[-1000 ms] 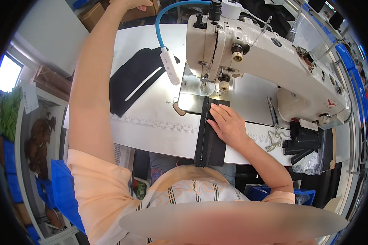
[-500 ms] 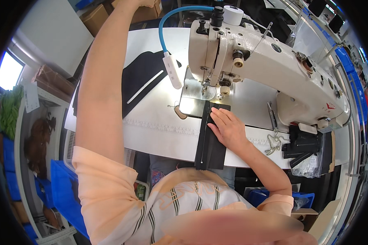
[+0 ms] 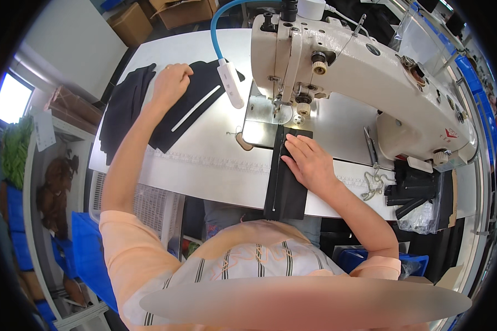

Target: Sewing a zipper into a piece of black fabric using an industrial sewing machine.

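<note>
My right hand (image 3: 309, 161) lies flat, fingers stretched out, on a black fabric strip with a zipper (image 3: 278, 185). That strip runs from beside the needle plate of the sewing machine (image 3: 337, 55) over the table's front edge. Farther left, my left hand (image 3: 173, 84) is over black fabric pieces, its fingers curled closed. Whatever it may hold is hidden. One black fabric piece (image 3: 190, 118) with a white slit-like strip lies right of it, and a stack of black fabric pieces (image 3: 124, 113) lies left of it.
A white device on a blue flexible arm (image 3: 230, 83) hangs left of the machine head. Black tweezers or snips (image 3: 371, 146) with a cord lie on the right, near black zipper pieces (image 3: 414, 185). A blue bin (image 3: 94, 254) stands at lower left, cardboard boxes (image 3: 182, 12) behind the table.
My left hand has come back from beyond the table's far side to the black fabric pieces. My right hand stays flat on the zipper strip. The view has shifted slightly.
</note>
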Demonstrator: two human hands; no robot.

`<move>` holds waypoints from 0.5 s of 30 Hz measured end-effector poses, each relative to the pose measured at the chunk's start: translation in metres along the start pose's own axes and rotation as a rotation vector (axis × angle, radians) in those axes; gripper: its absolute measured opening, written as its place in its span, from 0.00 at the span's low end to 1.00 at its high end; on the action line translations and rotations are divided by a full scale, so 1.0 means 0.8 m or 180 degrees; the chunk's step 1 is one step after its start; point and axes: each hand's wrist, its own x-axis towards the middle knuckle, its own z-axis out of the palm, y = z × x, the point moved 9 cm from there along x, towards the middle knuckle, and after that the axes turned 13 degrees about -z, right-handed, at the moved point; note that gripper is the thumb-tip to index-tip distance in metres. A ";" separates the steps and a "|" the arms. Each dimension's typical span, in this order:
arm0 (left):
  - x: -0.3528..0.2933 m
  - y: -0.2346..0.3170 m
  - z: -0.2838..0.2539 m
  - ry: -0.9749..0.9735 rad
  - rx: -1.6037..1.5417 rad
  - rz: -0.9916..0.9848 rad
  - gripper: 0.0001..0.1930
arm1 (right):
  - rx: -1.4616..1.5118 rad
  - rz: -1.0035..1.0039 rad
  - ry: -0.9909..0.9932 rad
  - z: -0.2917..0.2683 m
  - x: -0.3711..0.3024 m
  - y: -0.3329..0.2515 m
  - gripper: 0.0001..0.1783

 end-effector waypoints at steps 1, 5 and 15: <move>-0.019 0.008 0.002 -0.0011 -0.0105 0.0162 0.08 | -0.0002 -0.0015 -0.0007 0.001 0.000 0.000 0.19; -0.093 0.038 -0.017 -0.0129 0.0094 0.0107 0.21 | 0.0048 -0.0032 -0.0063 0.000 0.000 -0.002 0.19; -0.182 -0.023 -0.027 -0.0234 0.0758 -0.0668 0.18 | -0.0135 0.0013 -0.0064 -0.001 0.006 0.002 0.19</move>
